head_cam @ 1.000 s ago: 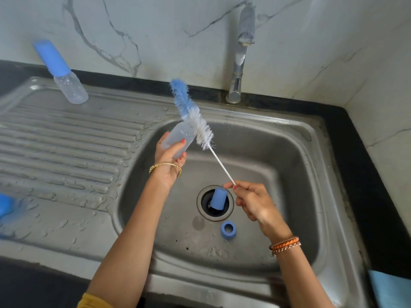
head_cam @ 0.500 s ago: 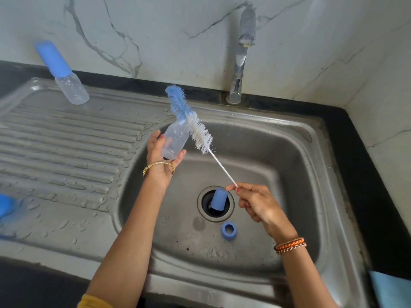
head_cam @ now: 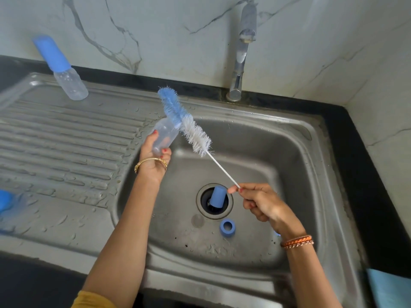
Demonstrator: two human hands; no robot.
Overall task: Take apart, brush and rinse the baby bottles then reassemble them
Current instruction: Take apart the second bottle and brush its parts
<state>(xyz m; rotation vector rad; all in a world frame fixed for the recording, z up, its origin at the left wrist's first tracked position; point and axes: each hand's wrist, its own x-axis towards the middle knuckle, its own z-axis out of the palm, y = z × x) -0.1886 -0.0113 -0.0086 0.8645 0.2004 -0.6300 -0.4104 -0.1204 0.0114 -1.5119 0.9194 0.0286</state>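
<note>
My left hand [head_cam: 154, 160] grips a clear, capless baby bottle [head_cam: 164, 134] over the left side of the sink basin [head_cam: 295, 165]. My right hand [head_cam: 262, 202] pinches the thin twisted wire handle of a bottle brush [head_cam: 184, 122]. The brush's blue and white bristles lie outside the bottle, just beside its mouth. A blue cap [head_cam: 216, 196] sits tilted in the drain hole. A blue screw ring [head_cam: 227, 227] lies on the basin floor in front of the drain. A second bottle [head_cam: 61, 67], with its blue cap on, lies at the back left of the drainboard.
The tap [head_cam: 241, 52] stands at the back above the basin, with no water running. The ribbed wet drainboard [head_cam: 55, 152] spreads to the left. A blurred blue object [head_cam: 5, 200] sits at its left edge. A light blue cloth [head_cam: 388, 287] shows at the lower right.
My left hand has moved the bottle slightly left and tilted it. The brush head has shifted left and lower with it. My right hand stays near the drain.
</note>
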